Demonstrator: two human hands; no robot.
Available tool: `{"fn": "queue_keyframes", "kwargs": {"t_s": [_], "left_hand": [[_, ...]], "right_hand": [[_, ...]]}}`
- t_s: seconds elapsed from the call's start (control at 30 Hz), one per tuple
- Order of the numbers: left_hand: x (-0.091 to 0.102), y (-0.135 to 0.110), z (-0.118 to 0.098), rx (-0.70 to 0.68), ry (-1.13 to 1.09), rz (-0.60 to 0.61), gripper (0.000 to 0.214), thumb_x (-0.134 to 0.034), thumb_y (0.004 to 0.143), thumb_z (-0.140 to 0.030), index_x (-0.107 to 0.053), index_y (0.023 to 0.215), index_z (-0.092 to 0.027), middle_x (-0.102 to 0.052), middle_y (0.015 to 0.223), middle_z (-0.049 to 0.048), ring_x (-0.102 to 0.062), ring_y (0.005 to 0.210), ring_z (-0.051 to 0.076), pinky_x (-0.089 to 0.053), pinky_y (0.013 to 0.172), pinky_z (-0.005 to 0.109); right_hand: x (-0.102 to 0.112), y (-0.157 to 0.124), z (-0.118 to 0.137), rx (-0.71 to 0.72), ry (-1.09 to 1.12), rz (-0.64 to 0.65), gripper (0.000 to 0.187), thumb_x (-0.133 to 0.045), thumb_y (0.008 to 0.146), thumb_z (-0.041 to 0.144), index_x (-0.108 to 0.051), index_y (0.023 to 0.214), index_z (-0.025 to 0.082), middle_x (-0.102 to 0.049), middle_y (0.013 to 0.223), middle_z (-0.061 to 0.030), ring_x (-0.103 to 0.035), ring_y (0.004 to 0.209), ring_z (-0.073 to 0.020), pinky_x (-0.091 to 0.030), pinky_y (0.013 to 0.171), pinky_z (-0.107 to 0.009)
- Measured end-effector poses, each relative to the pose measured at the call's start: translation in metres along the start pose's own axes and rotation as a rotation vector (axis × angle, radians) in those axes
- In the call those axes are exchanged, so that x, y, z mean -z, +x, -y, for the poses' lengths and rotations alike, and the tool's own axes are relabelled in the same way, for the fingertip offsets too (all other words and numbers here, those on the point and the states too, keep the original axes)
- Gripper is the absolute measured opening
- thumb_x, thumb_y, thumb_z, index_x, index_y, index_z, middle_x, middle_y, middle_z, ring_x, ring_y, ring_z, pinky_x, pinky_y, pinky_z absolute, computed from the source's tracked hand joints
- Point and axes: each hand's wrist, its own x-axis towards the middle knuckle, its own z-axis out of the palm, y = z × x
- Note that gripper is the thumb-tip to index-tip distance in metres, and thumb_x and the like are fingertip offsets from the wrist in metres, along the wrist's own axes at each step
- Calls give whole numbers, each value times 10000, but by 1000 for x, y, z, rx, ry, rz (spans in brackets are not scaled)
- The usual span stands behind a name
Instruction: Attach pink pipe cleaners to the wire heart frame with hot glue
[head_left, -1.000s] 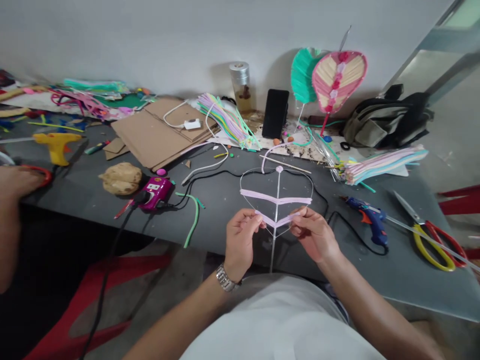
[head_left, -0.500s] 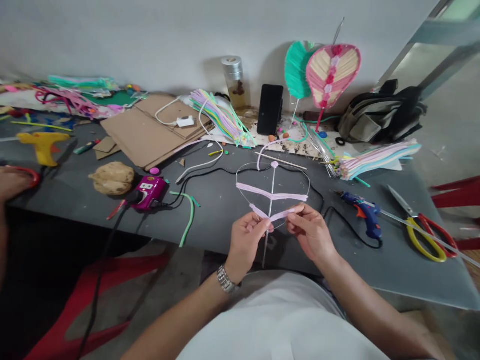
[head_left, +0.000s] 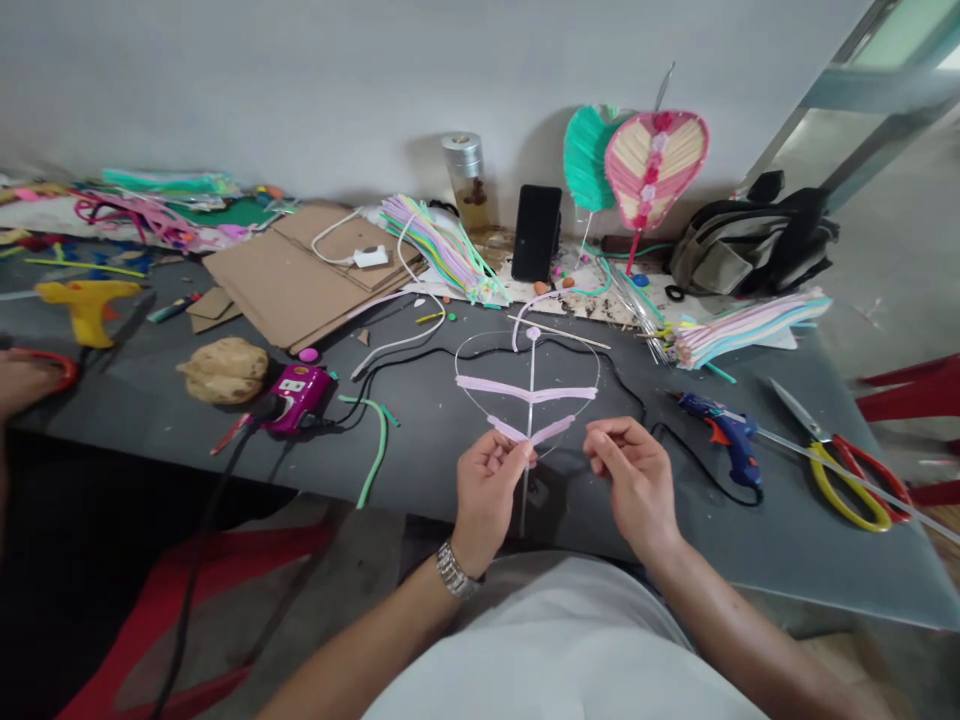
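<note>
The **left hand** (head_left: 486,490) is clenched, thumb and fingers pinching the rod of the **heart-shaped wire frame** (head_left: 531,375) just below the **lower pink strip** (head_left: 553,431). The **right hand** (head_left: 634,480) is released, fingers loosely curled, just off the strip's right end, touching nothing. The frame is held tilted up above the **grey table** (head_left: 420,480), with the **upper pink strip** (head_left: 525,392) across it. Left of the frame sits a **magenta glue gun** (head_left: 296,398), right of it a **blue glue gun** (head_left: 720,435), and a **black cable** (head_left: 450,358) runs behind it.

Technique, my call: pinch at the rod is right, keeps the V centred. Keep both strip arms even, ends flat against the wire.
</note>
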Motion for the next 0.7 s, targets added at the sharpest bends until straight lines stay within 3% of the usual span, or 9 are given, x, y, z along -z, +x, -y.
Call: {"fn": "queue_keyframes", "kwargs": {"t_s": [0.17,0.27,0.33,0.4,0.47,0.53,0.7], "left_hand": [[-1,-7,0,-75,69,25,229,-730,816,-322,-645,661,-175,-619,642,-2,-532,634,130,-414,629,238],[-2,-13,5,-108,86,58,214,-751,817,-348,-673,709,-180,-613,646,-8,-516,625,131,-408,612,239],[-1,-14,6,-96,69,83,212,-758,818,-358,-686,736,-177,-620,660,-8,-517,632,131,-416,621,239],[1,-12,5,-70,25,107,226,-754,829,-365,-679,736,-173,-631,680,-6,-528,652,132,-432,652,244],[3,-9,3,-48,-20,131,241,-730,860,-366,-668,735,-170,-637,700,-4,-540,674,131,-444,692,249],[5,-6,2,-23,-71,148,232,-710,887,-358,-666,759,-170,-643,721,-2,-556,697,128,-448,721,251],[3,-5,2,153,-317,251,209,-732,874,-363,-641,844,-177,-646,777,-7,-610,687,124,-464,688,260]], "right_hand": [[-10,-2,16,172,-329,32,213,-675,906,384,-741,1000,205,-587,526,41,-492,469,-114,-405,540,-270],[-18,2,18,251,-473,-3,151,-672,896,355,-726,904,213,-542,482,56,-453,439,-111,-372,524,-269],[-20,0,18,376,-558,-4,121,-648,902,303,-709,833,224,-560,533,40,-446,472,-107,-357,538,-266],[-19,-9,18,536,-630,114,136,-631,889,241,-683,765,232,-576,576,25,-461,517,-111,-363,579,-269],[-13,-19,17,625,-647,314,144,-630,862,209,-653,722,232,-576,584,20,-473,539,-116,-363,598,-273],[-5,-25,14,553,-599,399,172,-624,872,227,-619,701,224,-554,577,22,-460,533,-114,-350,576,-270],[5,-18,2,119,-210,113,218,-657,917,409,-627,817,217,-530,595,36,-449,534,-110,-330,505,-248]]}}
